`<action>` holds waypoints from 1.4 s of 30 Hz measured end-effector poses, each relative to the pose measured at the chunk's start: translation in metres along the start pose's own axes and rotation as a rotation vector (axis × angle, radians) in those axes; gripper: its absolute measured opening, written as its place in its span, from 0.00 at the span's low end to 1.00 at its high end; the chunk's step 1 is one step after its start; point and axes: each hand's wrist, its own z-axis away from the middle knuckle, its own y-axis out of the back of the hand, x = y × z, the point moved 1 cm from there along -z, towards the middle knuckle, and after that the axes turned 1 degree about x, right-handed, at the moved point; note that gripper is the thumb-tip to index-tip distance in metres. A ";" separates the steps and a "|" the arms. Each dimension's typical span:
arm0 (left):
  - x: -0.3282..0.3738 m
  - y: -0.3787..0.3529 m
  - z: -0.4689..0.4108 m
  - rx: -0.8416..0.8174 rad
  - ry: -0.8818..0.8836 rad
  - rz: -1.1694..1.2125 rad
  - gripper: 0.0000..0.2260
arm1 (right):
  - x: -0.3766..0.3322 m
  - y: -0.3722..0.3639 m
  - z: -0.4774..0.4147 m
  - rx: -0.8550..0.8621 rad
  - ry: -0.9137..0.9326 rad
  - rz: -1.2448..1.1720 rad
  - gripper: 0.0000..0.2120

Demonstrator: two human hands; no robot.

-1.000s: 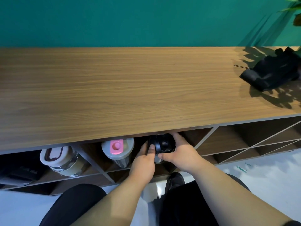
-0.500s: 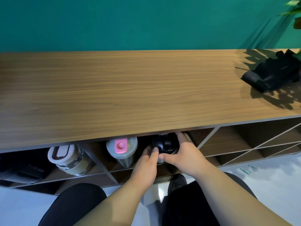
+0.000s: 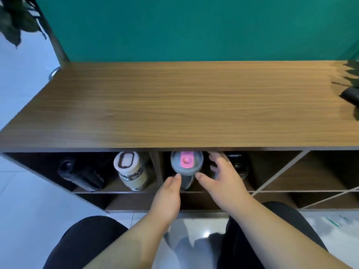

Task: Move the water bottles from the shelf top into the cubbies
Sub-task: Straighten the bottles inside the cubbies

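Below the bare wooden shelf top (image 3: 184,105), both hands reach toward the grey bottle with the pink lid (image 3: 186,164), which lies in a top-row cubby: the left hand (image 3: 167,197) has its thumb by the lid's lower edge and the right hand (image 3: 223,181) is spread open just beside it, neither closed around anything. A black bottle (image 3: 238,166) lies behind the right hand, and a cream-lidded bottle (image 3: 130,169) and another dark bottle (image 3: 81,175) lie in the cubby to the left.
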 end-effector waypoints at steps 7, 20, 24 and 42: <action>0.008 0.008 -0.005 0.009 -0.016 0.007 0.47 | 0.004 -0.015 -0.024 -0.030 -0.140 -0.077 0.26; 0.013 -0.003 -0.018 0.043 -0.046 0.067 0.26 | 0.010 -0.023 -0.036 -0.106 -0.185 -0.242 0.24; 0.016 -0.003 -0.012 0.083 -0.056 0.009 0.21 | 0.012 -0.024 -0.036 -0.110 -0.184 -0.250 0.27; -0.014 0.079 0.020 0.117 0.001 -0.031 0.11 | -0.056 -0.037 0.041 -0.095 0.444 0.190 0.15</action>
